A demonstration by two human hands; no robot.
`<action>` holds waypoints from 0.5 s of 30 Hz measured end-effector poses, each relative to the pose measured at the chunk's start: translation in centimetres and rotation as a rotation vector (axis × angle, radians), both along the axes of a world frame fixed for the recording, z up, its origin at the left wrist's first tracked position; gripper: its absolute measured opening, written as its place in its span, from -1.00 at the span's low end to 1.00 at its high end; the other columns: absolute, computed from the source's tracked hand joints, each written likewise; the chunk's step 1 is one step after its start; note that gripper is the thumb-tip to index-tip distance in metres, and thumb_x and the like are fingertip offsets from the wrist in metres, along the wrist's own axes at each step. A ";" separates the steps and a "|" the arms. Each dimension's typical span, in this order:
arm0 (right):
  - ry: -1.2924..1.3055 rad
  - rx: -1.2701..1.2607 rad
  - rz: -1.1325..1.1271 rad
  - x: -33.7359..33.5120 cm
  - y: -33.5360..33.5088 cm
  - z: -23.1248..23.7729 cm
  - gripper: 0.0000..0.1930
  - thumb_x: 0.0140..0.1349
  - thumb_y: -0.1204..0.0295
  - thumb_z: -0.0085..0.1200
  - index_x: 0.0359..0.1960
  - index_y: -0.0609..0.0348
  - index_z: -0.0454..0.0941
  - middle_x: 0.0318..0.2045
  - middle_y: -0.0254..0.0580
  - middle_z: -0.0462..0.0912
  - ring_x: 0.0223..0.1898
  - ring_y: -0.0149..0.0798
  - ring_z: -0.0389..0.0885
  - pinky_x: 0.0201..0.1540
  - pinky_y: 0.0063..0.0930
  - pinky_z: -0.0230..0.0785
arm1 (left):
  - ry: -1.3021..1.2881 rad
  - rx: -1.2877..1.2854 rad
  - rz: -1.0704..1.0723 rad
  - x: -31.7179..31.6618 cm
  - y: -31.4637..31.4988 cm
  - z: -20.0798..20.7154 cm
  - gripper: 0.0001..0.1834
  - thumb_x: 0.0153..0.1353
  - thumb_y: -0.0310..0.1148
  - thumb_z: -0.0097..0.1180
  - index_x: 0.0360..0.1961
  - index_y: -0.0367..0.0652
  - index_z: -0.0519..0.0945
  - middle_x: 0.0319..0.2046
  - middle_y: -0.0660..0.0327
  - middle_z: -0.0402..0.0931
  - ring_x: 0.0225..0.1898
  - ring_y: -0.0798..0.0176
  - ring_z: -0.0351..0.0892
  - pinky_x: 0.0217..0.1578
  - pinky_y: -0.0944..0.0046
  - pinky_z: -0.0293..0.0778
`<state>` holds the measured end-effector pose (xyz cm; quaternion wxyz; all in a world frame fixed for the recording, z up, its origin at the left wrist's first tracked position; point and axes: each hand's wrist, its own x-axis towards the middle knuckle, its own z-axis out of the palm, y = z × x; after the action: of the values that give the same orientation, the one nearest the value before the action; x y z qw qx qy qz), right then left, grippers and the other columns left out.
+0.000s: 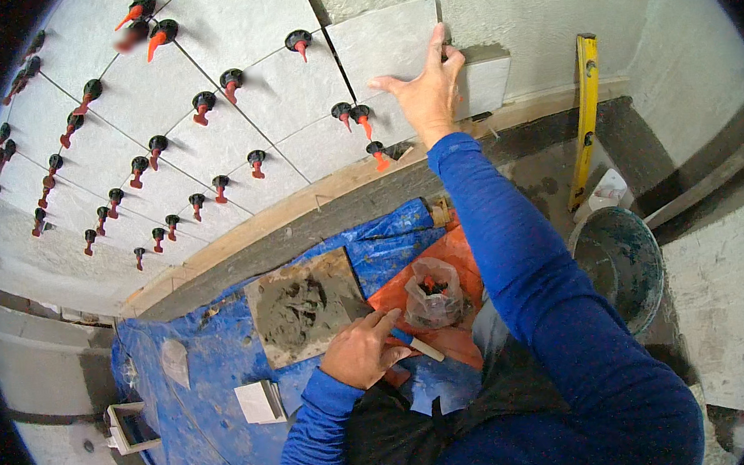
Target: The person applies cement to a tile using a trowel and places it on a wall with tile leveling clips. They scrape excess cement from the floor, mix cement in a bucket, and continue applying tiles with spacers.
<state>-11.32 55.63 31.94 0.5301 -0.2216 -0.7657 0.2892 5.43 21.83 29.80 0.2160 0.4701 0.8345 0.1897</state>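
My right hand is spread against a pale grey tile on the wall. Its thumb lies on the lower face and a finger runs along the right edge. Below, a narrower tile continues the bottom row. My left hand is closed around a small trowel; its wooden handle end sticks out to the right, the grey blade to the left. Beside the blade lies a board smeared with grey mortar. A clear plastic bag of red and black pieces sits close to this hand.
Red and black levelling clips stud the tiled wall. A wooden batten runs beneath the tiles. To the right are a yellow spirit level and a bucket. A blue tarp carries stacked small tiles.
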 end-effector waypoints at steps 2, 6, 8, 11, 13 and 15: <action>0.021 -0.028 0.023 0.0 -0.1 0.0 0.43 -0.32 0.01 0.65 0.56 0.10 -0.10 0.22 0.30 0.20 0.14 0.29 0.43 0.20 -0.03 0.42 | -0.013 -0.008 -0.003 0.0 0.1 0.0 -0.31 0.22 -0.03 0.28 0.25 -0.28 0.47 0.07 -0.19 0.55 0.03 -0.31 0.59 0.03 -0.09 0.54; 0.039 -0.027 0.031 0.3 -0.2 0.1 0.39 -0.28 0.06 0.65 0.55 0.13 -0.09 0.22 0.31 0.23 0.16 0.28 0.41 0.24 -0.04 0.38 | -0.014 -0.013 -0.001 0.0 0.2 -0.3 -0.31 0.21 -0.05 0.31 0.25 -0.25 0.46 0.09 -0.18 0.55 0.04 -0.31 0.58 0.02 -0.09 0.55; 0.089 -0.010 0.019 0.6 0.5 0.3 0.29 -0.18 0.07 0.61 0.52 0.19 -0.01 0.19 0.28 0.28 0.15 0.22 0.41 0.23 -0.07 0.38 | -0.009 -0.015 0.009 -0.1 0.0 -0.5 -0.32 0.20 -0.09 0.32 0.25 -0.24 0.46 0.07 -0.16 0.56 0.03 -0.29 0.59 0.01 -0.08 0.54; 0.204 -0.055 -0.024 1.3 2.6 0.8 -0.03 0.03 0.18 0.49 0.42 0.29 0.20 0.14 0.26 0.38 0.11 0.18 0.46 0.19 -0.06 0.38 | -0.008 -0.011 0.030 -0.2 -0.4 -0.8 -0.34 0.19 -0.15 0.31 0.25 -0.23 0.46 0.02 -0.12 0.58 0.01 -0.24 0.60 0.00 -0.07 0.53; 0.250 -0.186 -0.077 1.6 4.4 1.0 -0.30 0.18 0.28 0.36 0.30 0.33 0.36 0.06 0.20 0.48 0.08 0.18 0.52 0.15 -0.04 0.39 | -0.004 0.000 0.045 -0.4 -0.7 -0.9 -0.34 0.20 -0.16 0.31 0.26 -0.24 0.45 0.01 -0.13 0.58 0.01 -0.24 0.60 0.01 -0.07 0.53; 0.234 -0.198 -0.103 1.9 5.9 1.0 -0.43 0.23 0.34 0.29 0.23 0.34 0.43 -0.03 0.12 0.56 0.02 0.13 0.55 0.10 -0.04 0.40 | -0.006 -0.020 0.045 -0.4 -0.9 -0.9 -0.34 0.20 -0.16 0.30 0.26 -0.24 0.45 0.02 -0.13 0.58 0.02 -0.23 0.59 0.02 -0.06 0.53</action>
<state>-9.43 61.57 32.90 0.6055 -0.2767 -0.6539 0.3594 5.03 20.97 28.95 0.2187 0.4487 0.8460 0.1875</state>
